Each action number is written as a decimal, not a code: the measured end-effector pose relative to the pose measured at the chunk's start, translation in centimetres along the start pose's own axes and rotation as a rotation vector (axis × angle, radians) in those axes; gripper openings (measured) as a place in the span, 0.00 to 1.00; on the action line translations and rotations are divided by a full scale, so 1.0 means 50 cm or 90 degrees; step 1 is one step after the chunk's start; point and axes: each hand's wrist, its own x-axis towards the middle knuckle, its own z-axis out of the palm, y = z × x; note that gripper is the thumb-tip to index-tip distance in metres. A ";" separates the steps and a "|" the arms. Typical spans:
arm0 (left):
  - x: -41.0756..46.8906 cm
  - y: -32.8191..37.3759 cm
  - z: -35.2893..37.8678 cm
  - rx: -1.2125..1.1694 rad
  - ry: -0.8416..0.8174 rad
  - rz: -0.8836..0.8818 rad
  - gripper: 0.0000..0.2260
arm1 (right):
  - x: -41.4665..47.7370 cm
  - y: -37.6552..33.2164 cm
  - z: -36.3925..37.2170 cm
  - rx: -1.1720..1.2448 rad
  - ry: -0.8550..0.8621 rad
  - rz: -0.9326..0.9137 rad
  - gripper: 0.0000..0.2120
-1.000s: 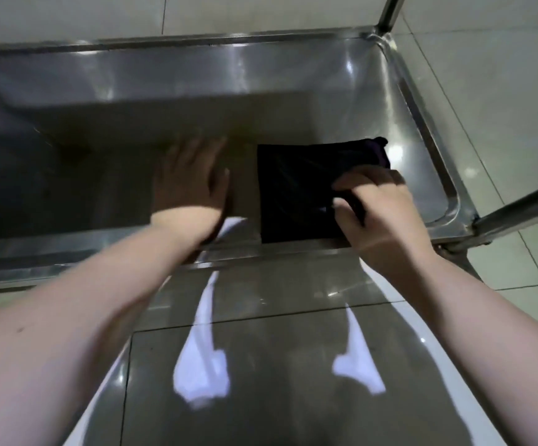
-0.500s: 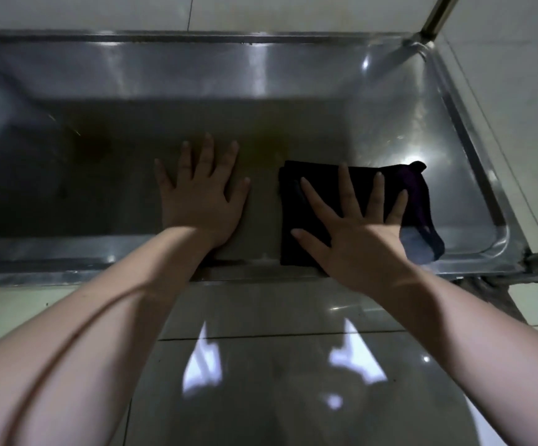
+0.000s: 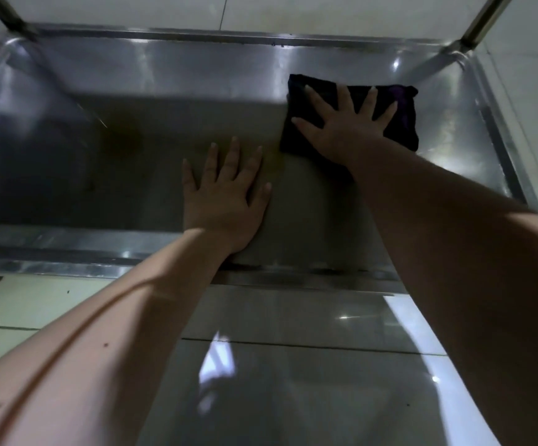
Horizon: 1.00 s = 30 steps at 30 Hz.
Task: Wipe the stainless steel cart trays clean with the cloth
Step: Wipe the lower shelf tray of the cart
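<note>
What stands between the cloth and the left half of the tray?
Only the left hand, resting flat on the tray floor, left of the cloth and nearer the person. The right hand presses the cloth flat at the far right. Along the far wall, nothing visible blocks a leftward sweep.

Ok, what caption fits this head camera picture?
Right hand presses a dark cloth on the steel cart tray; left hand rests flat beside it.

Steel tray [image 3: 164,75] (dark cloth [image 3: 406,123] atop)
</note>
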 end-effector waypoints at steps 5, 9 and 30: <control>-0.002 0.002 0.003 0.002 0.006 -0.007 0.26 | -0.130 0.024 0.030 0.006 0.006 -0.033 0.34; 0.001 0.004 0.005 0.002 0.015 -0.011 0.25 | -0.320 0.023 0.077 -0.007 0.041 -0.047 0.34; 0.000 -0.007 -0.002 -0.019 0.018 -0.012 0.25 | 0.004 0.078 0.003 -0.010 0.029 -0.007 0.35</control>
